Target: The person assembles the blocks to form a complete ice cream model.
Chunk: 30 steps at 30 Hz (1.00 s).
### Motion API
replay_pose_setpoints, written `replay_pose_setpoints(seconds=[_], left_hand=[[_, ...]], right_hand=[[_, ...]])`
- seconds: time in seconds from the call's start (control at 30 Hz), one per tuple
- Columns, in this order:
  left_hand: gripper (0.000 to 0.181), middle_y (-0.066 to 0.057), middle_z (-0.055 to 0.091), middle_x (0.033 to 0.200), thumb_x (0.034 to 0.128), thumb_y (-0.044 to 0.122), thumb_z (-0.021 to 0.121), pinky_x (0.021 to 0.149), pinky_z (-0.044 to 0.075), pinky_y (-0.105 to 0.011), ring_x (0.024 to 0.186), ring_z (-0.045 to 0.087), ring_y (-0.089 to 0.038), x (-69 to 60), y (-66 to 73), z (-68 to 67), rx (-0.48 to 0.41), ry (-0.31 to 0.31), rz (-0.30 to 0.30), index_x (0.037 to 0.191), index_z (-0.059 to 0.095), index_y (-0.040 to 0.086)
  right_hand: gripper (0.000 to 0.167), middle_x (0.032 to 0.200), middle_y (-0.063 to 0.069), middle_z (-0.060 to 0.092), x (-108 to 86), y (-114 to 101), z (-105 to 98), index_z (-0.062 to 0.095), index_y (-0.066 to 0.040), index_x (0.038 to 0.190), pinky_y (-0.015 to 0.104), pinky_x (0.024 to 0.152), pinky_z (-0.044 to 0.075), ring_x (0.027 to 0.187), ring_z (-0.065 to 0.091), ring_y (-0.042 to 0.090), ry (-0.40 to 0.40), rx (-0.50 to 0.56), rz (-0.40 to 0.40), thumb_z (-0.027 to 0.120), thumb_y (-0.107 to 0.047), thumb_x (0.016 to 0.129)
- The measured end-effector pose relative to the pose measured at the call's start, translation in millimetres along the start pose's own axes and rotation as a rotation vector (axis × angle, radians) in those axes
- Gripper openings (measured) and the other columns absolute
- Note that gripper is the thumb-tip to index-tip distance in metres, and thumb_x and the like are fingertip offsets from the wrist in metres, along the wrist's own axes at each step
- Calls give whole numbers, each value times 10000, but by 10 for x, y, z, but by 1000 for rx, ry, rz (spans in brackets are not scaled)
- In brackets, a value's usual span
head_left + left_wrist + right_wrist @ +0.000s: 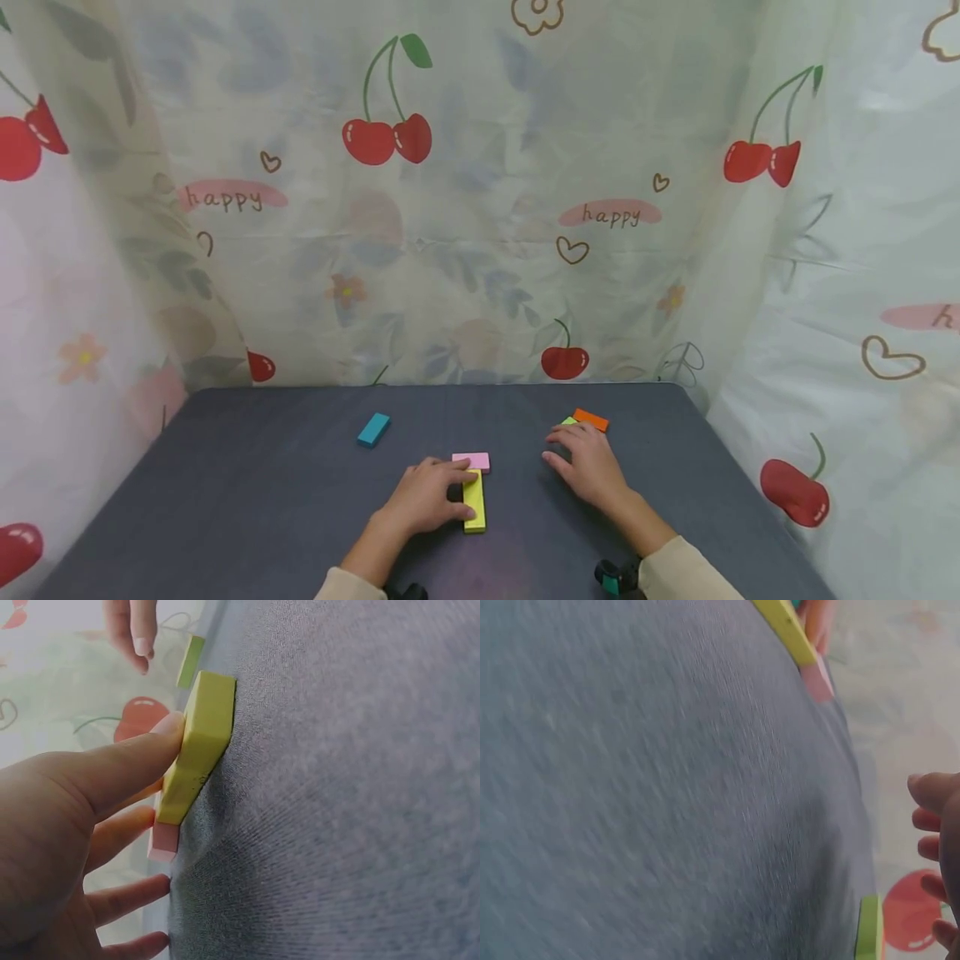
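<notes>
A long yellow block (474,501) lies on the dark table, with a pink block (471,461) crosswise at its far end. My left hand (429,497) touches the yellow block from above. In the left wrist view its thumb (139,761) rests on the yellow block's upper edge, and another fingertip reaches the join with the pink block (163,840). My right hand (588,462) is by a green block (868,930) and an orange block (591,420), partly covering the green one in the head view. Its fingers are loosely bent and hold nothing.
A blue block (373,430) lies apart at the back left of the table (247,500). Behind and along both sides hangs a curtain (480,208) with printed cherries. Each wrist wears a dark band.
</notes>
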<state>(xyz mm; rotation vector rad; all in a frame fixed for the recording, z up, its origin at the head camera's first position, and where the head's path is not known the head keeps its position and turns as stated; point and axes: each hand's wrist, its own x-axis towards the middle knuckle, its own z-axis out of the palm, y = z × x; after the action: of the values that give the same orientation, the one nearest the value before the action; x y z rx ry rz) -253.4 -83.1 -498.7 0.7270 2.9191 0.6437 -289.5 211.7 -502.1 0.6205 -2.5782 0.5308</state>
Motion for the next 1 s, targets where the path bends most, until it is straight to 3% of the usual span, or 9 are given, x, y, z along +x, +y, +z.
replay_pose_setpoints(seconds=[0.13, 0.63, 0.8, 1.0], left_hand=[[533, 60, 550, 1386, 776, 445, 794, 921, 380, -538, 1169, 503, -279, 2, 7, -2, 4, 4, 1, 1266, 678, 271], [532, 74, 562, 1372, 767, 453, 799, 921, 384, -528, 1151, 520, -281, 11, 32, -15, 41, -2, -9, 1259, 682, 288], [520, 80, 557, 1375, 770, 460, 794, 923, 384, -524, 1138, 519, -271, 15, 20, -12, 26, -24, -19, 1253, 683, 304], [529, 85, 550, 1381, 771, 467, 791, 925, 386, -522, 1145, 518, -265, 17, 10, -14, 21, -25, -20, 1263, 675, 310]], right_hand=[[253, 1144, 69, 673, 32, 108, 2, 739, -99, 1033, 555, 903, 410, 1059, 571, 316, 14, -17, 14, 782, -248, 833], [273, 1134, 132, 672, 160, 414, 11, 725, -70, 1089, 546, 867, 423, 1048, 555, 361, -77, -72, 263, 755, -207, 855], [304, 1140, 145, 664, 165, 450, 9, 719, -52, 1115, 544, 870, 428, 1045, 555, 360, -129, -113, 286, 747, -222, 864], [221, 1050, 132, 677, 163, 505, 9, 744, -60, 1021, 539, 825, 449, 953, 569, 353, -128, -156, 287, 767, -189, 843]])
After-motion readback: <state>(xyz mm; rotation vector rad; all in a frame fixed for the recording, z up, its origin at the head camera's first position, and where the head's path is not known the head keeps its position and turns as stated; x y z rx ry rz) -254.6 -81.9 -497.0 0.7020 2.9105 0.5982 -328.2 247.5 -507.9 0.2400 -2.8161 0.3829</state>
